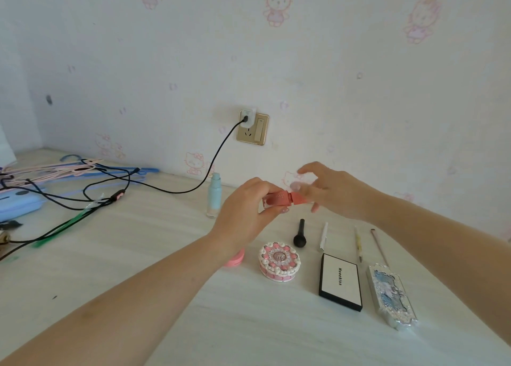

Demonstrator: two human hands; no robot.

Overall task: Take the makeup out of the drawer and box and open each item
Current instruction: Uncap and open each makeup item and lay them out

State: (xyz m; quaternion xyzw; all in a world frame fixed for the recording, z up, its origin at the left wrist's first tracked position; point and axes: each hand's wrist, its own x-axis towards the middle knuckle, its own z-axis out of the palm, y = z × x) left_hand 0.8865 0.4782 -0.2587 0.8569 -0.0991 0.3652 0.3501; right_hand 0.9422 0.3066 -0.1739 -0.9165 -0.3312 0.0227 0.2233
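Note:
My left hand [243, 213] grips a small pink-red lip gloss tube [278, 199] held sideways above the table. My right hand [329, 191] pinches the tube's coral cap [298, 197] with thumb and forefinger, its other fingers spread. Below on the table lie a round cake-shaped compact [279, 261], a black brush [299, 234], a white stick [324, 236], a yellowish pencil [358, 244], a thin pink pencil [379, 246], a white Moockiss palette [340, 281] and a silver-blue ornate palette [392, 296]. A pink round item [235, 260] peeks out under my left wrist.
A pale blue bottle [214, 195] stands upright near the wall, left of my hands. Black cables [110, 197], pink and blue hangers [74, 169] and a blue case [19, 204] crowd the table's left side. A wall socket [253, 128] holds a charger.

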